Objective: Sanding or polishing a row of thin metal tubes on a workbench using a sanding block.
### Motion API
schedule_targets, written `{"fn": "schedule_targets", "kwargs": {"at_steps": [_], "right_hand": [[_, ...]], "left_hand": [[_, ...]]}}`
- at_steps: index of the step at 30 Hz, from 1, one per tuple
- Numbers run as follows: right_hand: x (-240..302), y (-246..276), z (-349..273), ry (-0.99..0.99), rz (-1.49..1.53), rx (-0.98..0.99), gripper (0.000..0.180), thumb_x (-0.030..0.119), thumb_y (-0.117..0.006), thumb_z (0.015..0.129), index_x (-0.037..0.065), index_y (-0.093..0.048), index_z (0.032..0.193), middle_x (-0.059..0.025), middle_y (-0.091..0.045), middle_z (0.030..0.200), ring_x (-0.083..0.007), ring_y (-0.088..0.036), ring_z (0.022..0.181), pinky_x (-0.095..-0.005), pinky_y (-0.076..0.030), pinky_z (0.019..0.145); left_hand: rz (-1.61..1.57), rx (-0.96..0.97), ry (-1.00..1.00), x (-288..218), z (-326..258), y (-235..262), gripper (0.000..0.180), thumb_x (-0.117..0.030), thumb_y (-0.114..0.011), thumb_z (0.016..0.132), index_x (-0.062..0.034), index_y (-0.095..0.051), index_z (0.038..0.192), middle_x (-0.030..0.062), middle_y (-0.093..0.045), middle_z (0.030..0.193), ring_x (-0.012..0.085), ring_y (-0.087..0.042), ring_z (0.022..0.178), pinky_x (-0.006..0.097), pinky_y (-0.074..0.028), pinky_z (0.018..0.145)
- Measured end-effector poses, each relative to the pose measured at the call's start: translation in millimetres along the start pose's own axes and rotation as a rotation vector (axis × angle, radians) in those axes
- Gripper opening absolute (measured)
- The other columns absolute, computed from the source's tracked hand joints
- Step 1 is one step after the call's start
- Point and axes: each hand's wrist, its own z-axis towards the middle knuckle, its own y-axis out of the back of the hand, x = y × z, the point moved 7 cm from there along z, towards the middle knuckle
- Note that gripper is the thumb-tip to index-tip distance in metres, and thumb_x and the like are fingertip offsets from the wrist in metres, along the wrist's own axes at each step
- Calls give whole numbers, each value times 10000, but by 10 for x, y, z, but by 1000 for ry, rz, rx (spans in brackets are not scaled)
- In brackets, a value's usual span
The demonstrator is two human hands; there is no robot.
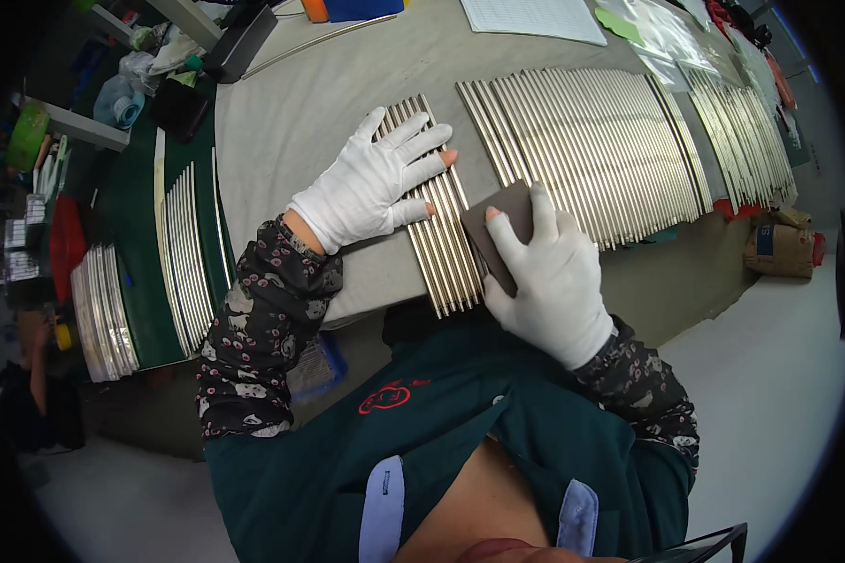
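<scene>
Pressing flat at frame centre, the white-gloved left hand (371, 183), fingers spread, steadies a small batch of thin shiny metal rods (437, 220) on the grey cloth-covered table (300, 113). Beside it, the gloved right hand (554, 277) grips a dark brown rectangular abrasive pad (498, 225) against them. Beyond, upper right, a much wider row of similar rods (582, 141) lies untouched, so most rubbing seems left.

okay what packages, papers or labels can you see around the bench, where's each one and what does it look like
Printed sheet: far edge of the table, white, rectangular, lined.
Green note: right of the sheet, small, light green.
Brown package: on the floor at the right, brown paper with a blue patch.
</scene>
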Motion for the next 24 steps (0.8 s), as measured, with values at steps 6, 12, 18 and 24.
{"fn": "schedule_targets", "kwargs": {"at_steps": [6, 12, 18, 24], "right_hand": [[-2, 93, -173, -9, 84, 81, 612, 266, -744, 645, 97, -602, 1215, -345, -478, 1274, -307, -596, 824, -351, -501, 615], [-15, 77, -342, 14, 114, 88, 623, 280, -752, 624, 107, -615, 1206, -339, -482, 1275, -309, -582, 838, -369, -496, 615], [-27, 17, -65, -3, 104, 93, 634, 271, -747, 624, 105, -604, 1219, -349, -478, 1273, -309, -588, 817, -365, -501, 604], [10, 83, -305, 52, 84, 135, 580, 260, -722, 664, 70, -611, 1201, -367, -493, 1269, -279, -593, 799, -351, -493, 582]], "left_hand": [[20, -8, -3, -26, -21, -2, 693, -640, -352, 940, -171, -429, 1444, 126, -394, 1505, 377, -337, 1395, 618, -201, 1128], [-17, -12, 17, -7, -54, -1, 679, -644, -347, 941, -208, -411, 1458, 120, -389, 1509, 371, -331, 1400, 616, -193, 1132], [-28, -10, 18, -14, -34, 38, 662, -625, -372, 945, -209, -407, 1459, 114, -398, 1501, 365, -333, 1401, 623, -193, 1128], [-23, -13, 36, -14, -51, 28, 662, -623, -372, 944, -206, -408, 1457, 115, -398, 1499, 365, -341, 1396, 632, -212, 1117]]}}
